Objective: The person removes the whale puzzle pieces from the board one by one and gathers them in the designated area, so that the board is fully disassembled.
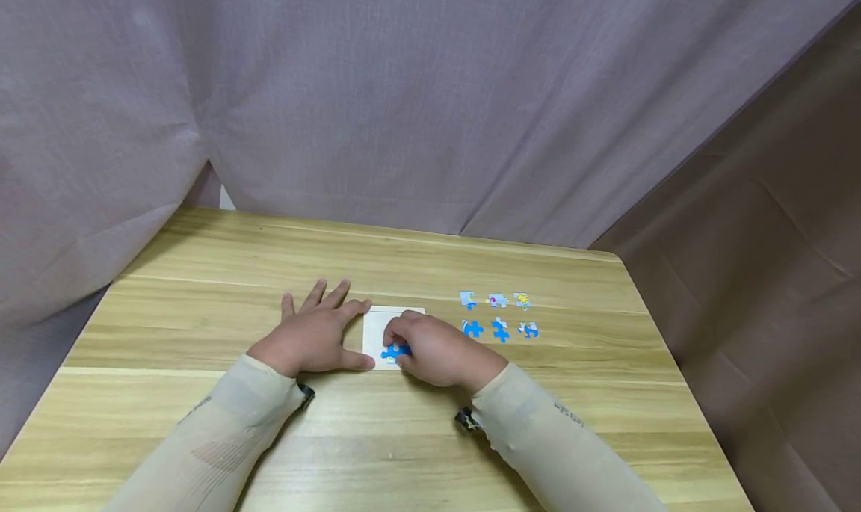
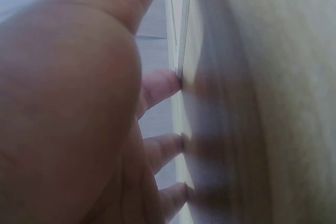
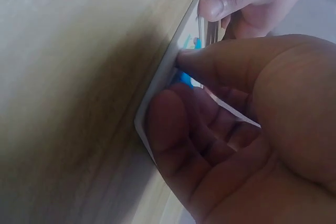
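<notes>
A shallow white puzzle tray (image 1: 377, 324) lies on the wooden table. My left hand (image 1: 312, 338) rests flat beside it with fingers spread, index fingertip and thumb tip at its left edge. In the left wrist view, a fingertip meets the thin tray edge (image 2: 185, 30). Over the tray's right half, my right hand (image 1: 433, 350) has its fingers curled and pinches a blue jigsaw piece (image 1: 388, 353) near the lower edge. The right wrist view shows bits of the blue piece (image 3: 186, 79) between thumb and fingers, which hide most of it.
To the right of the tray, several loose jigsaw pieces lie in two rows, among them a yellow-patterned piece (image 1: 521, 299) and a blue piece (image 1: 501, 330). A grey curtain (image 1: 403, 123) hangs behind the table, and brown cloth (image 1: 760, 273) hangs at the right.
</notes>
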Motion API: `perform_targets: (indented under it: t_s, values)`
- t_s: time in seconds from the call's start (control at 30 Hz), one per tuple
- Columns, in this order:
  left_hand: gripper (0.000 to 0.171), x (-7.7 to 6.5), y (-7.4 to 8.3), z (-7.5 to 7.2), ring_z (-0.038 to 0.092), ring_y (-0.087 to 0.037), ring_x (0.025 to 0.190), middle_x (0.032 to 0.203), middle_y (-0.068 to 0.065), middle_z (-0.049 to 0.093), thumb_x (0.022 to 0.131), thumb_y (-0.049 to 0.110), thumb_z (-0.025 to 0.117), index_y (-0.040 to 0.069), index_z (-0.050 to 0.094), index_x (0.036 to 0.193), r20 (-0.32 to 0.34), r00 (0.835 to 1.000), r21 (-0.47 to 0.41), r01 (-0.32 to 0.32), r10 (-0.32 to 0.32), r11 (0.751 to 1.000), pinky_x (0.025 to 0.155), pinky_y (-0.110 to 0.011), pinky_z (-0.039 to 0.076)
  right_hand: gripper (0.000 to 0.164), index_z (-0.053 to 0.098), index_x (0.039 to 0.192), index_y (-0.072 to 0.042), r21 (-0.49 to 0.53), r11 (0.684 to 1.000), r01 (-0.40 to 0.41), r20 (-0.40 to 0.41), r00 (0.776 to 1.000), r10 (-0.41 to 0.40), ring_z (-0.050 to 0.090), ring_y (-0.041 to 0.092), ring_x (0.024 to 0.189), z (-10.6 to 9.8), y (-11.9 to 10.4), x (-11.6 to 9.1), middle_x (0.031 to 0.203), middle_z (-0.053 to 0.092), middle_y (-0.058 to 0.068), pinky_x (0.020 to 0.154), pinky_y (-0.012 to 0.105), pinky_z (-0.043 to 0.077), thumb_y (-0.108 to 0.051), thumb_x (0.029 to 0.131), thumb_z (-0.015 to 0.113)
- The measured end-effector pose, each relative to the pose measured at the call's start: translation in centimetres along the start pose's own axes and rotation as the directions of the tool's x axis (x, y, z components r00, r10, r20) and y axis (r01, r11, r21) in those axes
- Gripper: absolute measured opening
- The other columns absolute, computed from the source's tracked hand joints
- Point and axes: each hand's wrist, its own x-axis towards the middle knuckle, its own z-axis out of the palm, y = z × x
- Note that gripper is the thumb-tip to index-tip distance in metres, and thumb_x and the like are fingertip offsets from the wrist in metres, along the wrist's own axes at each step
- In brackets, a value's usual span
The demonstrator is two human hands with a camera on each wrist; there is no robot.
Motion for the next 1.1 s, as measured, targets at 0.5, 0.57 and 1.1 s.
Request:
perform_targets:
  t_s: [0.5,0.57,1.1]
  values:
    - [0.107,-0.1,0.0,-0.2,0.004,-0.056,0.174,0.19,-0.015,0.016,0.086,0.082,0.081,0.035,0.044,0.174,0.005,1.0,-0.002,0.0,0.0,1.0,0.121,-0.096,0.0,0.025,0.064,0.119,-0.022,-0.018,0.999,0.028,0.003,1.0,-0.028,0.06,0.015,0.089,-0.1,-0.1,-0.3,0.094,0.064,-0.004,0.084,0.033,0.053,-0.007,0.101,0.075]
    - [0.107,0.0,0.0,-0.1,0.003,-0.056,0.174,0.19,-0.015,0.015,0.086,0.082,0.081,0.035,0.044,0.174,0.007,1.0,-0.001,0.001,-0.001,1.0,0.121,-0.096,0.0,0.025,0.063,0.12,-0.022,-0.006,0.999,0.032,0.009,0.999,-0.032,0.06,0.015,0.085,-0.2,-0.1,-0.5,0.091,0.064,-0.005,0.082,0.032,0.052,-0.008,0.103,0.075]
    - [0.106,-0.2,0.3,-0.1,0.005,-0.056,0.174,0.19,-0.016,0.017,0.086,0.079,0.083,0.034,0.046,0.173,-0.007,1.0,-0.01,-0.001,0.001,1.0,0.122,-0.096,0.001,0.024,0.066,0.123,-0.024,0.185,0.982,0.034,-0.054,0.998,-0.025,0.057,0.008,0.077,-0.2,1.2,-2.3,0.082,0.061,-0.008,0.08,0.03,0.053,-0.005,0.11,0.062]
